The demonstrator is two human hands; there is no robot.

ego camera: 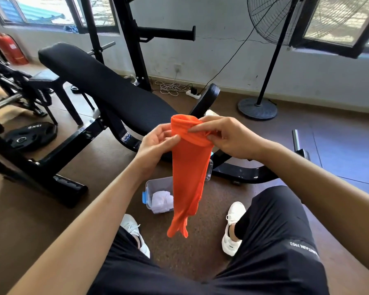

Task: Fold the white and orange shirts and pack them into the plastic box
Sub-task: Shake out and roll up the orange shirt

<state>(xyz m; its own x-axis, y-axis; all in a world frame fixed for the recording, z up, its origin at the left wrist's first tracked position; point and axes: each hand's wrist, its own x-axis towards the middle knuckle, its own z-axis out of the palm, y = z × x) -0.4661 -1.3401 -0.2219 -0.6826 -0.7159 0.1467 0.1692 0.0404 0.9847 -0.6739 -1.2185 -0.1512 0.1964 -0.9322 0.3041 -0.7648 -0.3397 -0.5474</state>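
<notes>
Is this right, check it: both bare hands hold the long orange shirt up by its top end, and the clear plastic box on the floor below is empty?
Not quite. The clear plastic box on the floor is not empty: the head view shows the folded white shirt already inside it. The rest holds: the left hand and right hand hold the long orange shirt up by its top end.

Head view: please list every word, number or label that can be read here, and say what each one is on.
"15KG", seen upside down, on the black weight plate lying on the floor.
"...NTAIN 1952", partly cut off and seen upside down, on the black shorts.
White label on the red cylinder: too blurred to read.
</notes>
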